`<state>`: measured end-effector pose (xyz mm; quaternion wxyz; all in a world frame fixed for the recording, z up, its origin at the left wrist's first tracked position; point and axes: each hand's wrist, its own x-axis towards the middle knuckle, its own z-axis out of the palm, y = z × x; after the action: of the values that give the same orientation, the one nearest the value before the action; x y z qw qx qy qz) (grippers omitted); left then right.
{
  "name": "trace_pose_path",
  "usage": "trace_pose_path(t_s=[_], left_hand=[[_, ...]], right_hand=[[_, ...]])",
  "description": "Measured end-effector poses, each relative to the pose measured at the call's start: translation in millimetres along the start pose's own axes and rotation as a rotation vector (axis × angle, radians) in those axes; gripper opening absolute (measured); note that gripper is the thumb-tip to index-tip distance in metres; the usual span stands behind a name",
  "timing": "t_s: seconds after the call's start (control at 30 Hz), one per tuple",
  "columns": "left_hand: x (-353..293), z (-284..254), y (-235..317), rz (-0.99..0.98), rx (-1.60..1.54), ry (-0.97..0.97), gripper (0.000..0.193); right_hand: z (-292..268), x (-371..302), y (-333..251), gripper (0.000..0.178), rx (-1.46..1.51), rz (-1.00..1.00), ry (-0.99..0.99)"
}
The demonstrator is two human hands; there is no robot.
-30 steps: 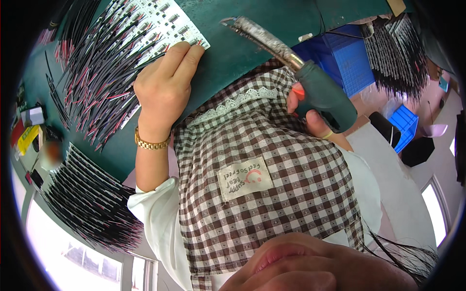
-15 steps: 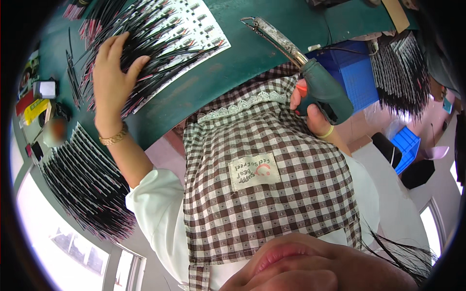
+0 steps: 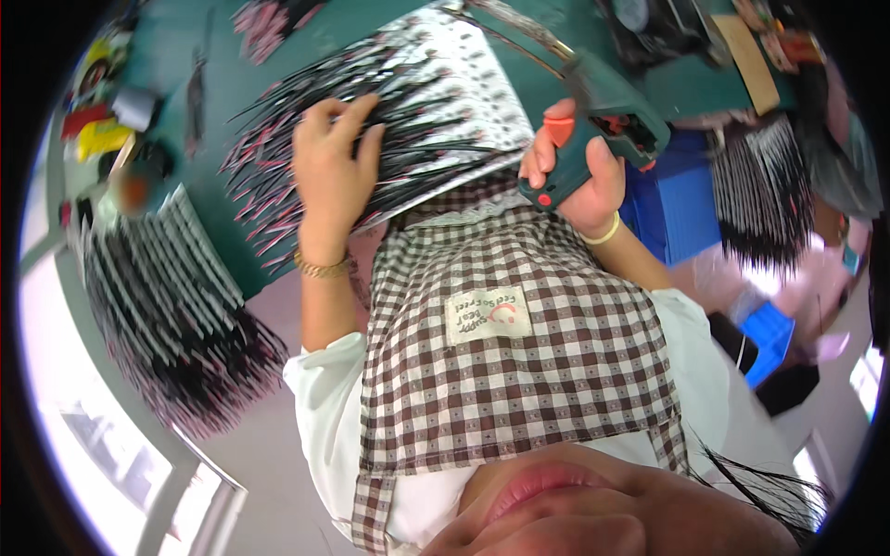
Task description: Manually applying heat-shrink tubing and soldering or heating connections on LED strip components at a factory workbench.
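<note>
My left hand (image 3: pixel 338 167) lies with its fingers apart on the many thin black and red wires (image 3: pixel 278 153) that fan leftward from a white sheet of small circuit boards (image 3: pixel 491 102). In my right hand (image 3: pixel 598 181) is a dark green pistol-shaped soldering gun (image 3: pixel 621 97) with a red trigger, my fingers round its handle. Its worn metal barrel (image 3: pixel 514 20) points up and left over the far edge of the sheet. Where the tip ends, at the top of the picture, I cannot tell whether it touches anything.
Bundles of wired strips hang at the left (image 3: pixel 176 315) and at the right (image 3: pixel 765 195) of the green table (image 3: pixel 222 56). Blue bins (image 3: pixel 672 208) stand below the table at right. Yellow and red items (image 3: pixel 102 139) lie far left, and a loose pink-and-black wire bundle (image 3: pixel 264 23) farther back.
The sheet with its wires has come right and nearer my body, my left hand with it. The soldering gun is tilted differently, and its barrel now reaches over the sheet. The whole view has shifted.
</note>
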<state>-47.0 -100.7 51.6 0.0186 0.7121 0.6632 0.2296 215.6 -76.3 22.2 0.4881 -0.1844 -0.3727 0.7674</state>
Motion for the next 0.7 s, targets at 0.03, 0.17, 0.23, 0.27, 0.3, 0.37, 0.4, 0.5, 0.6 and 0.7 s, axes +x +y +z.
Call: trace_pose_path(t_s=[0.03,0.17,0.23,0.27,0.3,0.37,0.4,0.5,0.6,0.7], left_hand=[[-2,-9,-3,-0.002,0.017,0.011,0.029],[-11,-84,-11,0.106,-0.187,-0.114,0.027],[-5,-119,-39,0.117,-0.27,-0.041,0.026],[-3,-139,-59,0.059,-0.16,0.028,0.028],[2,-157,-82,0.004,-0.057,0.099,0.03],[14,-184,-143,-0.192,0.133,0.167,0.042],[28,-187,-165,-0.368,0.251,0.127,0.048],[59,-189,-208,-0.683,0.405,0.011,0.062],[92,-186,-231,-0.916,0.394,-0.118,0.076],[134,-202,-240,-0.966,0.302,-0.096,0.075]], right_hand=[[11,-1,6,0.053,0.052,0.019,0.034],[78,-6,7,0.042,0.176,-0.008,0.115],[96,-13,0,0.04,0.098,-0.037,0.093],[104,-17,1,0.039,0.137,-0.02,0.083],[109,-21,0,0.039,0.147,-0.017,0.049],[116,-24,-1,0.04,0.129,-0.055,0.034],[114,-22,-8,0.042,0.128,-0.051,0.015],[113,-12,-23,0.045,0.1,-0.067,-0.065],[105,9,-34,0.045,0.104,-0.019,-0.074],[105,40,-60,0.044,0.117,0.072,-0.074]])
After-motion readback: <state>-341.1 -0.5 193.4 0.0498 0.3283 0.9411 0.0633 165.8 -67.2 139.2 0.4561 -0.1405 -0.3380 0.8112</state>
